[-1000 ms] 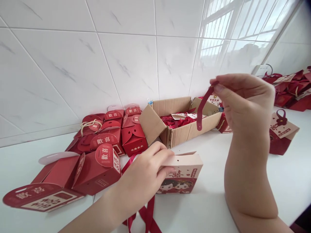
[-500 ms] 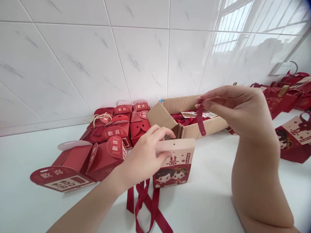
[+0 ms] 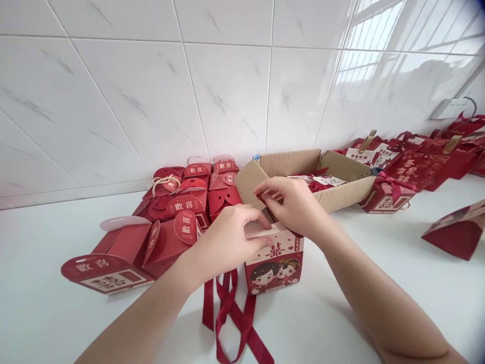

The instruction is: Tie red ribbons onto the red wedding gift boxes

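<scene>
A red and cream gift box (image 3: 275, 273), printed with two cartoon figures, stands upright on the white tabletop. My left hand (image 3: 235, 235) is closed on its top edge, thumb on the front face. Over the top of the box, my right hand (image 3: 293, 202) pinches a dark red strap (image 3: 260, 197); most of the strap is hidden by the fingers. A dark red ribbon (image 3: 246, 323) lies loosely looped on the table in front of the box.
Several red gift boxes (image 3: 185, 205) are grouped on the left. An open cardboard carton (image 3: 341, 196) with red items and cards stands behind my hands. Further red boxes and bags (image 3: 417, 162) line the tiled wall (image 3: 227, 91) at right. A red box (image 3: 454, 230) sits at far right.
My right hand has come left and down with the strap, from beside the carton to the top of the gift box. The left hand keeps its hold. The view has shifted slightly.
</scene>
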Available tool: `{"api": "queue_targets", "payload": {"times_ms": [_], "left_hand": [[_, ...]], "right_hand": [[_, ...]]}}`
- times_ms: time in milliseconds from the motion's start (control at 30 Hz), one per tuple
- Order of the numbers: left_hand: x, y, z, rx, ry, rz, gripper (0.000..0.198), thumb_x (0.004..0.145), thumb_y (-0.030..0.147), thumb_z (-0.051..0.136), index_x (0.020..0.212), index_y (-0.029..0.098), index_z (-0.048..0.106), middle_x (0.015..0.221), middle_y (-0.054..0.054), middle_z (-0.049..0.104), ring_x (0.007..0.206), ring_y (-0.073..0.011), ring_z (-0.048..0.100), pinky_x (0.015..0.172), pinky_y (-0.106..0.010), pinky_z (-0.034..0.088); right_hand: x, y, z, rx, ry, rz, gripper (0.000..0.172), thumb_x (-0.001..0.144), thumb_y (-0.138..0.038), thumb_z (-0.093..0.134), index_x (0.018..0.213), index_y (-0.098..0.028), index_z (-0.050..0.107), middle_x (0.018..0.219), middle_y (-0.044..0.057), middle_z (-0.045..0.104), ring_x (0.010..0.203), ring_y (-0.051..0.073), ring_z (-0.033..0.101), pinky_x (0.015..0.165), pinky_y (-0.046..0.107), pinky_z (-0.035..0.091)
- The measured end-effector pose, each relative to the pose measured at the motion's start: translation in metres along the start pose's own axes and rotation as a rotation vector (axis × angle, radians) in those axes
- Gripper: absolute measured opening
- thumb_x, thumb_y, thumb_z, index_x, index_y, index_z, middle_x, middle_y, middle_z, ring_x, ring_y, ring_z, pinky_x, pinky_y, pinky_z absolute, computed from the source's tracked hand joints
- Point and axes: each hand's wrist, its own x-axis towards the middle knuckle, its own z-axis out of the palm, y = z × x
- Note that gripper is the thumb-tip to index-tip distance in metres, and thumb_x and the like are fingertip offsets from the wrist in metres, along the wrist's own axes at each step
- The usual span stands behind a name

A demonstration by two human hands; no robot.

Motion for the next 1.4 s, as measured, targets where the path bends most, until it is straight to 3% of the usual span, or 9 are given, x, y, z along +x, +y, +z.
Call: {"api": "queue_targets", "payload": {"times_ms": [167,233,300,433,600,767,1100,1233,1400], "left_hand": [[-0.002,-0.001,0.003,0.012,-0.002,-0.031,0.01,0.078,0.025,0.062,0.088,0.023,0.063,0.091,0.0,0.067,0.081,-0.0184,0.064,0.065,-0.027,0.05],[-0.002,-0.001,0.003,-0.01,-0.023,-0.046,0.02,0.077,0.023,0.062,0.098,0.024,0.059,0.095,-0.001,0.065,0.083,-0.0184,0.064,0.064,-0.027,0.05],[-0.002,-0.003,0.004,-0.035,-0.028,-0.039,0.032,0.076,0.02,0.062,0.107,0.026,0.054,0.1,-0.002,0.062,0.086,-0.0186,0.063,0.067,-0.028,0.051],[0.0,-0.005,0.004,-0.031,0.005,0.0,0.035,0.075,0.017,0.062,0.107,0.026,0.05,0.107,-0.002,0.058,0.094,-0.0198,0.06,0.074,-0.031,0.051],[0.001,-0.003,0.002,0.001,-0.001,-0.046,0.03,0.074,0.019,0.063,0.101,0.024,0.049,0.107,-0.003,0.056,0.088,-0.0191,0.058,0.068,-0.029,0.048],[0.0,0.0,0.002,-0.001,-0.033,-0.092,0.029,0.076,0.02,0.062,0.1,0.027,0.047,0.106,0.001,0.053,0.077,-0.0145,0.057,0.065,-0.027,0.045],[0.0,-0.001,0.003,0.045,-0.011,-0.086,0.022,0.075,0.02,0.064,0.094,0.026,0.052,0.092,0.003,0.052,0.057,-0.0079,0.049,0.051,-0.022,0.04],[0.002,-0.002,0.004,0.069,-0.005,-0.058,0.005,0.077,0.025,0.062,0.082,0.024,0.063,0.093,0.001,0.054,0.061,-0.01,0.054,0.054,-0.024,0.042],[0.004,-0.003,0.007,0.106,0.015,-0.024,0.01,0.079,0.026,0.061,0.071,0.021,0.066,0.086,-0.001,0.059,0.075,-0.0158,0.06,0.061,-0.026,0.045]], "right_hand": [[0.002,-0.007,-0.023,0.041,0.322,-0.102,0.018,0.084,-0.009,0.053,0.084,-0.022,0.066,0.087,0.0,0.067,0.082,0.018,0.063,0.067,0.028,0.052],[0.001,-0.013,-0.026,0.069,0.487,-0.09,0.016,0.084,-0.011,0.054,0.082,-0.023,0.064,0.09,0.001,0.066,0.086,0.019,0.063,0.065,0.029,0.052],[-0.002,-0.016,-0.022,0.09,0.548,-0.07,0.015,0.086,-0.013,0.053,0.081,-0.023,0.062,0.094,0.002,0.065,0.089,0.02,0.062,0.06,0.029,0.051],[-0.014,-0.011,0.0,0.078,0.332,-0.014,0.016,0.087,-0.011,0.049,0.082,-0.022,0.06,0.093,0.002,0.065,0.085,0.019,0.062,0.054,0.025,0.046],[-0.027,-0.006,0.012,-0.217,0.163,0.143,0.019,0.079,-0.003,0.042,0.079,-0.02,0.051,0.082,0.0,0.059,0.063,0.015,0.056,0.052,0.024,0.038],[-0.031,-0.007,0.008,-0.258,0.135,0.178,0.018,0.078,-0.002,0.037,0.077,-0.019,0.042,0.081,0.0,0.054,0.056,0.012,0.05,0.054,0.023,0.036],[-0.036,0.004,0.008,-0.05,0.165,0.203,0.015,0.081,-0.005,0.036,0.08,-0.02,0.039,0.074,-0.001,0.05,0.062,0.013,0.048,0.055,0.022,0.035],[-0.038,0.005,0.006,-0.023,0.167,0.199,0.014,0.082,-0.006,0.04,0.081,-0.02,0.04,0.076,-0.001,0.053,0.061,0.013,0.048,0.052,0.021,0.035],[-0.038,0.003,0.002,0.049,0.061,0.272,0.012,0.082,-0.008,0.05,0.085,-0.02,0.047,0.081,-0.002,0.059,0.067,0.013,0.054,0.054,0.022,0.038]]}}
